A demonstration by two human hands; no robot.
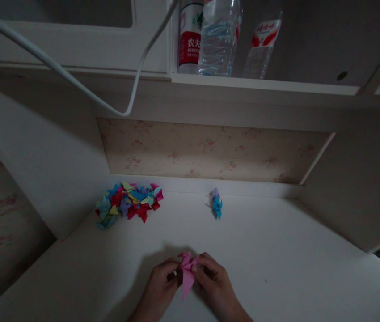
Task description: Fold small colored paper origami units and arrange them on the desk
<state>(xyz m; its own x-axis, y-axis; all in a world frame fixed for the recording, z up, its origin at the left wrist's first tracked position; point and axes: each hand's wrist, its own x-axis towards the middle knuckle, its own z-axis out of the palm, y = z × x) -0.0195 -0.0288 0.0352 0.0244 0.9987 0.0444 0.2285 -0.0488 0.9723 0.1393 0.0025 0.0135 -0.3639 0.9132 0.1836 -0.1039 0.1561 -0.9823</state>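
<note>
Left hand (165,280) and right hand (215,279) both pinched pink paper (187,278) | it lay between them, neither nearer | its long axis ran from near to far

On the shelf (277,86), the red label (189,48) of the leftmost bottle (187,68) read 农夫 above NONGFU, cut off by the middle bottle (217,50), over smaller illegible print, while the rightmost bottle (257,61) bore 娃哈哈 in red on its red-and-white label (266,34).
</note>
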